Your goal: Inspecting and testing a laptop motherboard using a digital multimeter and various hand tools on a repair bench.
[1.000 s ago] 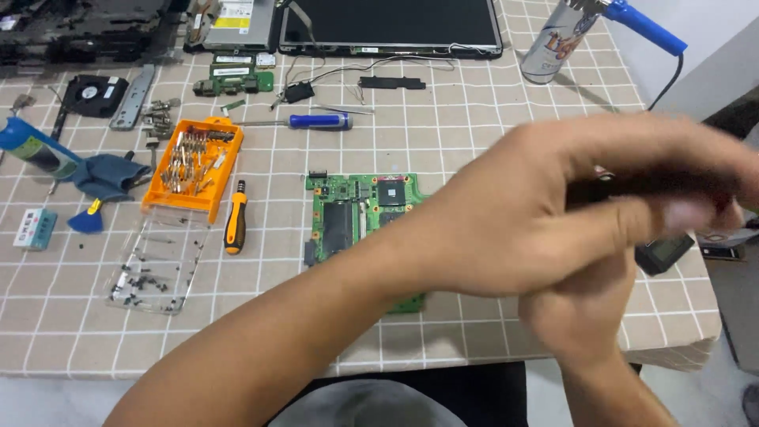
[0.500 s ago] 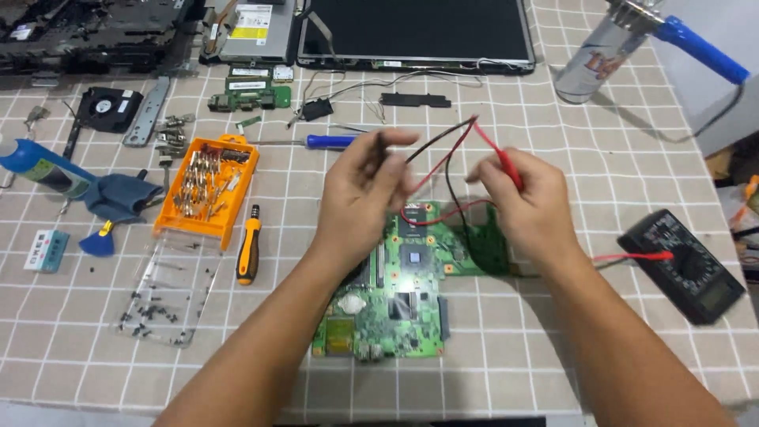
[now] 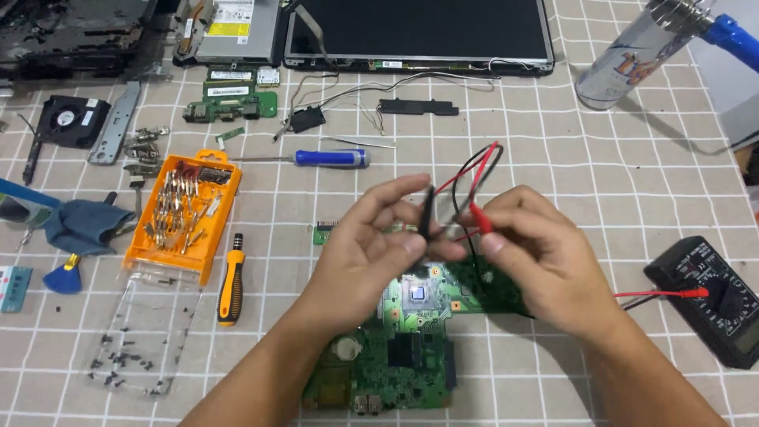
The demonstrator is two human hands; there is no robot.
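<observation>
At frame centre, a black probe (image 3: 427, 215) is pinched between the curled fingers of the left hand (image 3: 368, 245); a red probe (image 3: 481, 217) is gripped by the right hand (image 3: 545, 253). Both are held just above the green circuit board (image 3: 411, 340). A black multimeter (image 3: 711, 296) is seen at right.

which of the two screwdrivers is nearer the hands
The orange-and-black screwdriver, lying just left of the left hand beside the orange bit case. The blue-handled screwdriver lies farther up the table, pointing sideways.
</observation>
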